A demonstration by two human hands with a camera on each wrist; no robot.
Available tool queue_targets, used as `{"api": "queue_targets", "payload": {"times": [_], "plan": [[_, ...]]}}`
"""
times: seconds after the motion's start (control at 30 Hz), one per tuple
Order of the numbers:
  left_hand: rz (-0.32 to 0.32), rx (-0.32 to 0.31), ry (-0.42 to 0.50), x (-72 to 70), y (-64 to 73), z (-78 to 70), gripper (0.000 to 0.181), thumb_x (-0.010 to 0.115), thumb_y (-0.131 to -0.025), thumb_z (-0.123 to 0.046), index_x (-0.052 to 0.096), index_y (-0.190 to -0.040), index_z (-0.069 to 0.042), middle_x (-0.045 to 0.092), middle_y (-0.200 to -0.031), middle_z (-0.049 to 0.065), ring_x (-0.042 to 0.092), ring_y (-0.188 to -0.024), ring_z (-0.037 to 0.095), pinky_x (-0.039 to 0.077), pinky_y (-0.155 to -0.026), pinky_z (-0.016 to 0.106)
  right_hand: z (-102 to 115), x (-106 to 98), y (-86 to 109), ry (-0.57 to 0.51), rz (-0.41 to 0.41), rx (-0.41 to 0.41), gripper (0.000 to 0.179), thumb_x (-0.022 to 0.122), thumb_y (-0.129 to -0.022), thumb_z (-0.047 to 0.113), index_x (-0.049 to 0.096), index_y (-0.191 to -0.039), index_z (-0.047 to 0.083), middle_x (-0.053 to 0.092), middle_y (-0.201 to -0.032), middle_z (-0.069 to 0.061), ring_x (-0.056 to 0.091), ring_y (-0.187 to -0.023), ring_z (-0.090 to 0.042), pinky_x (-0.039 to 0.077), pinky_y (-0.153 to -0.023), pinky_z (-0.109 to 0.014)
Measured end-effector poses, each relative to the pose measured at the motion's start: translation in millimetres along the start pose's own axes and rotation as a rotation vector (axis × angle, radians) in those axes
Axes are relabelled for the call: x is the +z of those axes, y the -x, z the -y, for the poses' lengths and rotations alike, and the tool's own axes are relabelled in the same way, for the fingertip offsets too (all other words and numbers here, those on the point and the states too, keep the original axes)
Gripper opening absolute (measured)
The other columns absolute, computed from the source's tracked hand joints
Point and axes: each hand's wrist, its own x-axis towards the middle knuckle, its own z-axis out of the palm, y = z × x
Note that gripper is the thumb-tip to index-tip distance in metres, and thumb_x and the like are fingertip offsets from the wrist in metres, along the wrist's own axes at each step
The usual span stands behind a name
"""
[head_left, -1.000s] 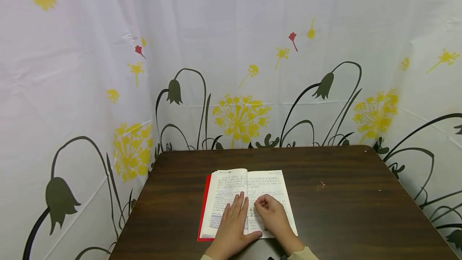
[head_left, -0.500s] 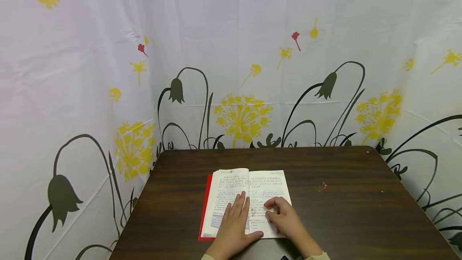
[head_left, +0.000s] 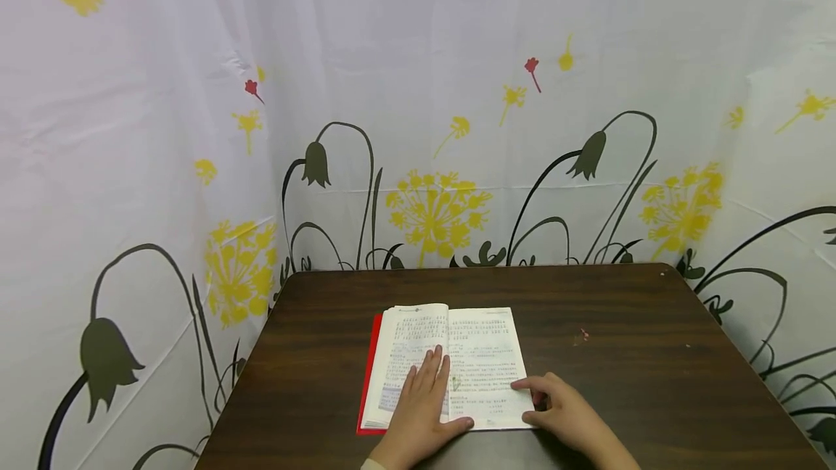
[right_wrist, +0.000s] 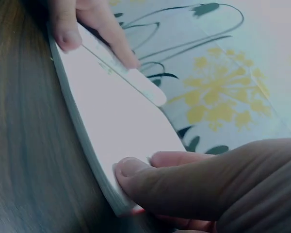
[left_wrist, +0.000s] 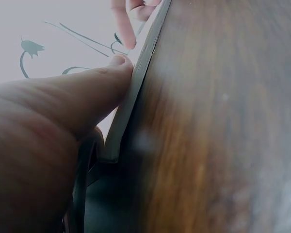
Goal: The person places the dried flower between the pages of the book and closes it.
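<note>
An open book point(head_left: 483, 339) with a red cover lies on the dark wooden table. Flat across its left page and the centre fold rests my left hand point(head_left: 424, 405), fingers straight, thumb pointing right along the lower edge. My right hand point(head_left: 564, 412) grips the book's right edge near the lower corner. In the right wrist view its thumb point(right_wrist: 140, 177) lies on the page, the index finger shows just behind it, and other fingers curl low beside the edge. The left wrist view shows the left thumb point(left_wrist: 104, 75) on the page by the book's side.
The dark table point(head_left: 653, 368) extends around the book, with a small reddish mark point(head_left: 584, 334) on its right side. Behind and beside it hangs a white curtain point(head_left: 418, 93) printed with yellow and green flowers.
My right hand has moved from the middle of the right page, where its fingers were drawn together, rightward to the book's right edge. The left hand stays in place on the left page.
</note>
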Motion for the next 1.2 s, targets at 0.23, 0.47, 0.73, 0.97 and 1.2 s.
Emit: {"api": "queue_targets", "payload": {"times": [0.23, 0.47, 0.73, 0.97, 1.2], "plan": [[0.013, -0.004, -0.008, -1.8, 0.8, 0.7, 0.115, 0.079, -0.088, -0.067, 0.028, -0.173, -0.009, 0.018, -0.185, 0.009, 0.018, -0.172, 0.031, 0.021, -0.136, 0.062, -2, -3, 4.0, -0.018, 0.012, -0.014, 0.048, 0.091, -0.086, 0.016, 0.078, -0.132, 0.018, 0.059, -0.098, -0.004, 0.049, -0.071, -0.008, 0.044, -0.062, -0.023], [0.016, -0.01, 0.006, -2.8, 1.9, 0.0, 0.115, 0.079, -0.089, -0.066, 0.027, -0.173, -0.008, 0.017, -0.185, 0.009, 0.017, -0.172, 0.031, 0.02, -0.136, 0.062, -1, -2, 2.2, -0.004, 0.011, 0.011, 0.048, 0.091, -0.085, 0.013, 0.08, -0.132, 0.018, 0.058, -0.097, -0.003, 0.049, -0.072, -0.009, 0.043, -0.062, -0.023], [0.014, -0.005, 0.002, -1.8, 0.2, 1.2, 0.116, 0.079, -0.089, -0.067, 0.027, -0.173, -0.008, 0.017, -0.185, 0.009, 0.017, -0.172, 0.031, 0.02, -0.136, 0.062, -1, -1, -0.8, -0.014, -0.01, 0.006, 0.046, 0.091, -0.085, 0.013, 0.081, -0.129, 0.018, 0.058, -0.095, -0.003, 0.05, -0.075, -0.01, 0.044, -0.065, -0.023], [-0.008, 0.011, -0.011, -1.9, 1.6, 0.2, 0.114, 0.079, -0.089, -0.067, 0.03, -0.172, -0.006, 0.021, -0.184, 0.011, 0.02, -0.171, 0.033, 0.023, -0.135, 0.063, 1, 10, -3.6, 0.07, -0.132, 0.03, 0.031, 0.094, -0.084, 0.024, 0.083, -0.112, 0.03, 0.056, -0.089, 0.003, 0.049, -0.074, -0.007, 0.041, -0.065, -0.023], [-0.029, 0.036, -0.025, -4.8, 2.2, -0.5, 0.113, 0.079, -0.089, -0.066, 0.031, -0.171, -0.004, 0.024, -0.182, 0.014, 0.024, -0.169, 0.035, 0.027, -0.133, 0.063, 11, 25, -10.2, -0.012, -0.294, -0.081, 0.028, 0.089, -0.092, 0.017, 0.079, -0.115, 0.03, 0.059, -0.096, 0.004, 0.051, -0.075, -0.005, 0.045, -0.066, -0.021]]}}
